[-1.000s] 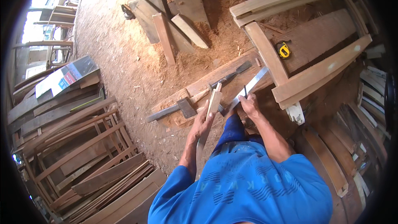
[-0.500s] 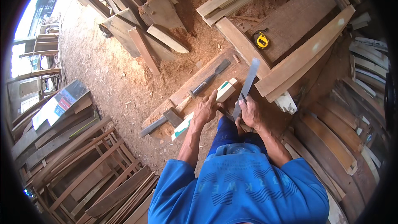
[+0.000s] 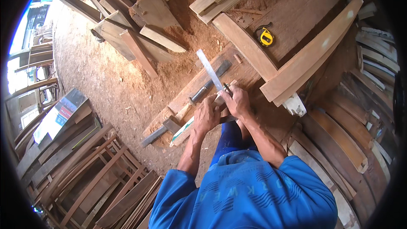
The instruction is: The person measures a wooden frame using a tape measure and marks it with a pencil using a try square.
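Note:
My right hand [image 3: 237, 101] is closed around a try square, whose flat metal blade [image 3: 210, 68] points up and to the left. A dark pencil-like stick [image 3: 227, 88] also pokes out of that hand. My left hand [image 3: 207, 113] grips a pale wooden piece [image 3: 182, 133] with green marks, its far end partly hidden under both hands. Beyond it, a chisel [image 3: 223, 68] with a dark handle lies on a thick board [image 3: 180, 99]. A hammer-like tool [image 3: 171, 125] with a dark block head rests left of my left hand.
A wooden frame [image 3: 248, 46] at upper right holds a yellow tape measure [image 3: 266, 37]. Stacked boards [image 3: 144, 53] stand in sawdust at upper left. Slats [image 3: 106, 178] fill the lower left, curved planks [image 3: 339, 140] the right. A printed sheet [image 3: 59, 116] lies at left.
My right hand has moved left with the try square, bringing it over the wooden piece beside my left hand. The blade now leans left instead of right. My left hand has shifted slightly.

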